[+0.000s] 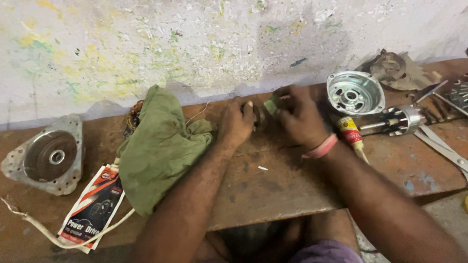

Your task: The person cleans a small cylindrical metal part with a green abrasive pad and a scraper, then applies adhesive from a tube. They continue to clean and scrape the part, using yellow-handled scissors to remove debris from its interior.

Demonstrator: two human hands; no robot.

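A: Where is the small dark round metal part point(259, 116)?
B: Between both hands; left hand point(235, 122) fingers closed on it, right hand point(298, 117) fingers pinching a green scrap point(271, 105) just beside it, above the rusty bench point(273, 185).

A small dark round part point(259, 115) is gripped by the L hand point(236, 122); a green scrap point(271, 105) is pinched against it by the R hand point(298, 116). A green cloth point(158, 146) lies just L, a silver motor cover point(355, 92) and tube point(352, 133) R, on the rusty bench point(273, 185).

Repair workshop: rusty bench point(273, 190), motor housing point(355, 92)
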